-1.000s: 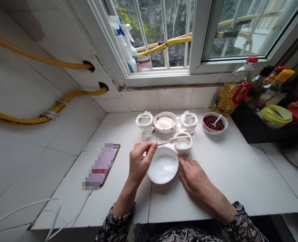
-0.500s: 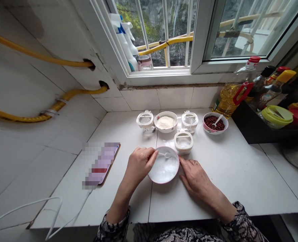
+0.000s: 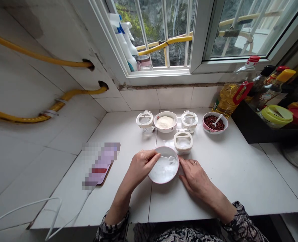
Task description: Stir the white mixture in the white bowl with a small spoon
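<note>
My left hand [image 3: 144, 164] pinches the thin handle of a small white spoon [image 3: 171, 159] over a shallow white bowl [image 3: 150, 174] with a pink rim. The spoon's head is at the white grains [image 3: 162, 171] in the bowl, towards its upper right. My right hand [image 3: 195, 176], wearing a ring, lies on the counter with its fingertips against the bowl's right rim and the thumb apart. Just behind the bowl stands a clear jar with a white-framed lid [image 3: 183, 141].
At the back are two more clear lidded jars [image 3: 144, 120] [image 3: 189, 120], a bowl of whitish grains [image 3: 165, 122], and a bowl of dark red beans [image 3: 211, 125] with a spoon. An oil bottle [image 3: 226, 95] and a black box [image 3: 247, 124] flank the right; a phone [image 3: 100, 168] with cable lies left.
The spoon's head and my left fingertips have shifted slightly to the right and down within the bowl. My right hand and the bowl have stayed in place.
</note>
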The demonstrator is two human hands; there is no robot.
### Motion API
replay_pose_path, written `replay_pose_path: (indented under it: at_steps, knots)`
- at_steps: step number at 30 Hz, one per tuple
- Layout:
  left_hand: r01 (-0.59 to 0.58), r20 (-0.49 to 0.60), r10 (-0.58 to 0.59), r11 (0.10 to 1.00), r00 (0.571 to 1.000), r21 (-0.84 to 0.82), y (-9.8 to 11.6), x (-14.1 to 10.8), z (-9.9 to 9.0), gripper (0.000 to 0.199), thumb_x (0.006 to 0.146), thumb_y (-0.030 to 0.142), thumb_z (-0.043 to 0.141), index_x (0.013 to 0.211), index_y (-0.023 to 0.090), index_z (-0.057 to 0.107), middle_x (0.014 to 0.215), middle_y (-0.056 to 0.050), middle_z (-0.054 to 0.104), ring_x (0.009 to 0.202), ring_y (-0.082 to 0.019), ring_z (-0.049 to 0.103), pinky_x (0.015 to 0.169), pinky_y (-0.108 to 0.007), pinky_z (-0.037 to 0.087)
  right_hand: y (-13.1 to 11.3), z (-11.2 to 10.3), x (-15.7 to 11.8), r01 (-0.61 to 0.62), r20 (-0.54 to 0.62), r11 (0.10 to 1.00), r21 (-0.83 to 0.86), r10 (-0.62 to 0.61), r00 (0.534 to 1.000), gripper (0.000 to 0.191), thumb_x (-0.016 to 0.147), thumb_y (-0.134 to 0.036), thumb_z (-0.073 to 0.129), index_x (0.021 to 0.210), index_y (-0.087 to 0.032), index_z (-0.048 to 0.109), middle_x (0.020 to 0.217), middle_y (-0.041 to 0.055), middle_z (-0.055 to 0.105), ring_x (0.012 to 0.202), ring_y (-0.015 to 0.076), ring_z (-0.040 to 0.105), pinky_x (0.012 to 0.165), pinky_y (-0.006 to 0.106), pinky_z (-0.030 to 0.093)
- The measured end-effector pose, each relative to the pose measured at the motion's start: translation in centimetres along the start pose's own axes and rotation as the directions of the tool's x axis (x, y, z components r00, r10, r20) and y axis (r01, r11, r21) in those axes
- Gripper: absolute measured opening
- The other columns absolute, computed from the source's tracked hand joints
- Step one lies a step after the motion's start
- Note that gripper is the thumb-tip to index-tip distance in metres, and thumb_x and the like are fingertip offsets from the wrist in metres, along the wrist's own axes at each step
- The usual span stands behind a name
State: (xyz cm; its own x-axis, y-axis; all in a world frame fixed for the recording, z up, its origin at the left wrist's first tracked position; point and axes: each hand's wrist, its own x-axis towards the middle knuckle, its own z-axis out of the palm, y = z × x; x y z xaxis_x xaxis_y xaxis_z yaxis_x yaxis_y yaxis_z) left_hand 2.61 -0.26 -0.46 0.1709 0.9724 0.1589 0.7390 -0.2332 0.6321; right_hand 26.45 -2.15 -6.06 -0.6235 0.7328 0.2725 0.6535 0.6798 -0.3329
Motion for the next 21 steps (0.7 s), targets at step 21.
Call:
replay_pose_path:
  at_steps: [21]
  knots:
    - [0.221,0.02,-0.229,0.906,0.973,-0.361,-0.7,0.0,-0.8,0.039,0.081,0.049,0.056,0.058,0.018,0.058,0.052,0.003,0.046,0.049,-0.01,0.037,0.046,-0.022,0.028,0.0,-0.2,0.1,0.006,0.0,1.0,0.011,-0.006,1.0,0.076,0.087,-0.009,0.05,0.154,-0.011,0.016,0.126,0.0192,0.063,0.101,0.0304,0.062,0.085,0.047,0.054]
